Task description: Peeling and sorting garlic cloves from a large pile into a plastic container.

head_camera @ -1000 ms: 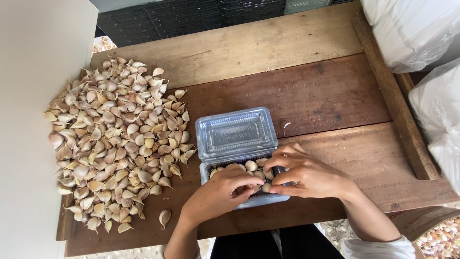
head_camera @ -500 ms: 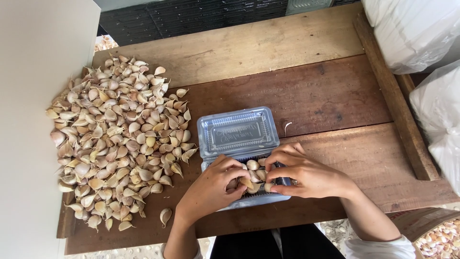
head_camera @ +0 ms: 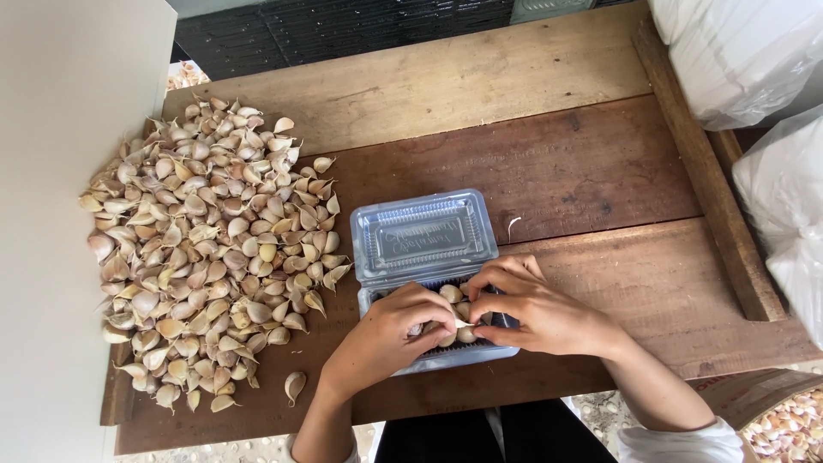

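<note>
A clear plastic clamshell box (head_camera: 424,236) lies on the wooden table with its lid folded back flat. Its tray holds several garlic cloves (head_camera: 452,294). My left hand (head_camera: 381,336) and my right hand (head_camera: 536,309) both rest over the tray, fingertips meeting over the cloves in the middle. The fingers pinch and press on cloves inside the tray. Most of the tray's contents are hidden under my hands.
A big heap of unpeeled garlic cloves (head_camera: 206,249) covers the table's left side, with a stray clove (head_camera: 294,384) near the front edge. White plastic sacks (head_camera: 746,51) stand at the right. A white wall (head_camera: 60,214) borders the left. More garlic (head_camera: 789,429) lies below right.
My left hand has slid right over the tray, and both hands' fingertips now meet over the cloves. The box has stayed in place.
</note>
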